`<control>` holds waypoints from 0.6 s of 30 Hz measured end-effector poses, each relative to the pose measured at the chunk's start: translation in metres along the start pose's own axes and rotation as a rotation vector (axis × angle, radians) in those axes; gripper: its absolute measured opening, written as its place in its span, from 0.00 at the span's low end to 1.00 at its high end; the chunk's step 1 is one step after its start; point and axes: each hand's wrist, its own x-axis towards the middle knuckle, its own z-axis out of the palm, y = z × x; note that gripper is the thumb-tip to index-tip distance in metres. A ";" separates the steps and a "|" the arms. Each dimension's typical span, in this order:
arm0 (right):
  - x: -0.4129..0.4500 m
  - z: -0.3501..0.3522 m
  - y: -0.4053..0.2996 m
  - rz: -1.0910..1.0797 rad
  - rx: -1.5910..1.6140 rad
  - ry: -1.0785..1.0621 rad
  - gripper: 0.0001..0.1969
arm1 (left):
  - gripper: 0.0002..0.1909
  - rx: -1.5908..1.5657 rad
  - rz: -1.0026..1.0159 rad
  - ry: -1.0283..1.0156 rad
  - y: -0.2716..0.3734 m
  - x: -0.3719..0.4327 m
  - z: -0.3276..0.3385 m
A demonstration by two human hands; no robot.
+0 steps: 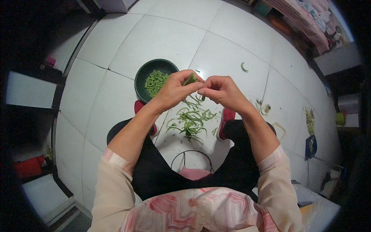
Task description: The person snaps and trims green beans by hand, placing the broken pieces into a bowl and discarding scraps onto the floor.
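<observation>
My left hand [178, 88] is closed around several green bean pieces [189, 79], which stick up between thumb and fingers. My right hand [221, 90] meets it fingertip to fingertip. Thumb and forefinger of that hand are pinched together, and a slim dark piece [203, 98] pokes out below them; what it is I cannot tell. Partly behind my left wrist stands a dark green bowl [140, 76] with many short cut bean pieces [156, 82] in it. Under my hands, whole green beans [192, 117] lie in a loose pile on the floor between my feet.
White tiles [174, 32] cover the floor. A single bean [244, 67] lies apart at the upper right, and scraps [266, 109] lie beyond my right foot. Red shoes [227, 119] flank the pile. Below me shows a round metal stool frame [185, 152]. A pink-covered bed [301, 23] stands far right.
</observation>
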 end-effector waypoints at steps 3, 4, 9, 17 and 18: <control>0.001 -0.004 0.002 0.007 -0.020 -0.052 0.14 | 0.05 0.093 0.146 0.009 -0.003 -0.001 -0.001; 0.001 -0.004 0.000 0.041 -0.028 -0.056 0.13 | 0.05 0.091 0.120 0.001 -0.004 -0.001 -0.002; -0.003 -0.011 -0.002 0.106 0.013 -0.174 0.10 | 0.06 0.168 0.206 -0.028 -0.004 -0.003 0.000; -0.005 -0.019 0.000 0.172 0.037 -0.279 0.09 | 0.07 0.514 0.382 0.033 0.001 -0.010 0.014; -0.004 -0.021 0.004 0.173 0.040 -0.284 0.09 | 0.09 0.704 0.564 0.049 -0.002 -0.008 0.017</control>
